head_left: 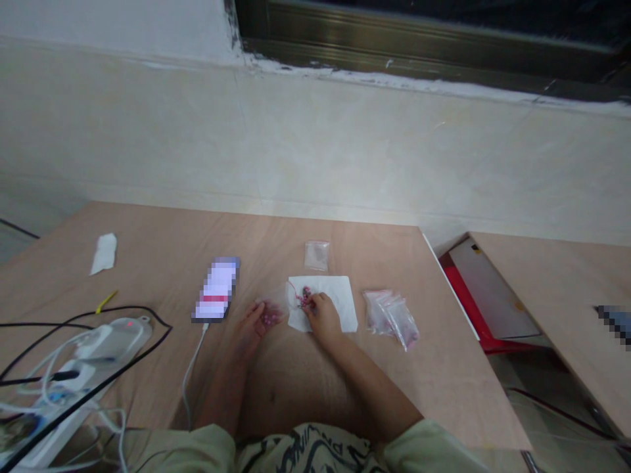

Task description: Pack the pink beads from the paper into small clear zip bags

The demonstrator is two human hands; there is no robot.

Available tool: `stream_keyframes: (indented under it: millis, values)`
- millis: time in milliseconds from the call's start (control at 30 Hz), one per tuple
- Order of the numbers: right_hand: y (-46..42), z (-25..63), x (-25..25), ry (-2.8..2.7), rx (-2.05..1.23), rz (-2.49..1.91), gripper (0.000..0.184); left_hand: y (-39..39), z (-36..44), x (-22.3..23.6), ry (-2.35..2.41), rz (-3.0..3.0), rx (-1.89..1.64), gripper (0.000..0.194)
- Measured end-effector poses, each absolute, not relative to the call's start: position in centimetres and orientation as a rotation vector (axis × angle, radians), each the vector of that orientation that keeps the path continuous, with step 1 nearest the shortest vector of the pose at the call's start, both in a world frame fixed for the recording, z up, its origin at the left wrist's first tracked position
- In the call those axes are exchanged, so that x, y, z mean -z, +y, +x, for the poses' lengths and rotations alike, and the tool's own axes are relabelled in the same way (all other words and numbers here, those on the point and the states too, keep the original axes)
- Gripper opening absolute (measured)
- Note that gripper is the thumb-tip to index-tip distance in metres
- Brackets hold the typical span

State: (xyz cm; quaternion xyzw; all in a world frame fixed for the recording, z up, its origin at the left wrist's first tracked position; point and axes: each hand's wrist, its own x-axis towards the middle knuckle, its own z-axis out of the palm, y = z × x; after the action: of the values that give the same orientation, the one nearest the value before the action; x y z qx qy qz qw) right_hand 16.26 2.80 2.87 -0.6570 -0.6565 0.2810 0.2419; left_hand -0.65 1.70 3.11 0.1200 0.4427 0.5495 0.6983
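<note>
My left hand (252,326) is closed at the edge of a clear plastic bag (272,311) with small pink pieces that look like beads. Over a white sheet of paper (344,303), my right hand (324,318) pinches a small cluster of pink and dark beads (305,297) with thin pink string. Its fingertips partly hide the cluster. A flat clear zip bag (317,255) lies just beyond the paper. To the right of the paper, several clear bags (392,316) overlap, with some pink showing inside.
A phone (215,289) with a charging cable (190,368) lies to the left. Power strips (116,341) with tangled black and white cables fill the near left. A crumpled white tissue (104,254) is at the far left. Right of the table's edge, a gap holds a red object (458,305).
</note>
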Motion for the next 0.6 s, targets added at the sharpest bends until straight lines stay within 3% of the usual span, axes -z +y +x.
stream_keyframes:
  millis: [300,600]
  values:
    - [2.95,16.46,-2.99,-1.875,-0.775,-1.729,0.015,2.05,-0.29,-3.51,0.984,0.263,-1.208,0.008]
    - [3.7,16.68,-2.84,-1.946,-0.795,-1.637,0.009,2.5,-0.04,-4.16,1.007,0.261,-1.19,0.009]
